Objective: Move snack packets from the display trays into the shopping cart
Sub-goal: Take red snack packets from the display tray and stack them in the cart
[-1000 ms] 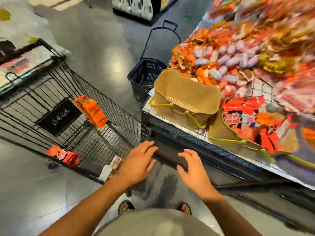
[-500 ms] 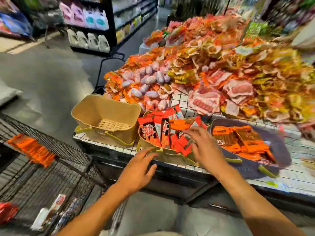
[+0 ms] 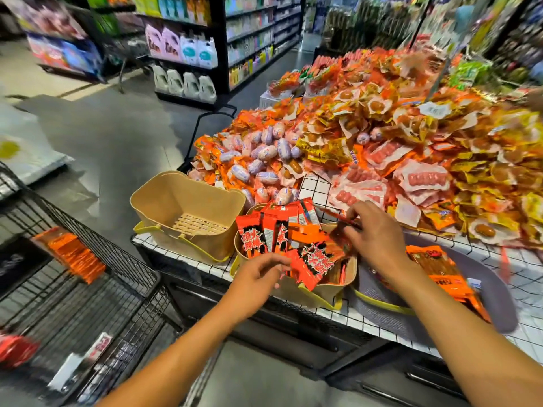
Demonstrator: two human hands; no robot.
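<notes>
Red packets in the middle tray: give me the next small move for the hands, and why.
Probably close both hands on the red packets and lift some out: left hand and right hand are at the middle tray, no firm grip shows, and the cart stands alongside.

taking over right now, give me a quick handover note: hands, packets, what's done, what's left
Left hand: fingers curled on a red packet at the front of the middle tray.
Right hand: over the same tray's far side, fingertips among the packets; grip is blurred and unclear.
Cart, to the left: holds an orange stack and a few more packets lower down.
Done: the left tray is empty.
Left: the middle tray is full of red packets; the grey tray holds orange packets.
</notes>
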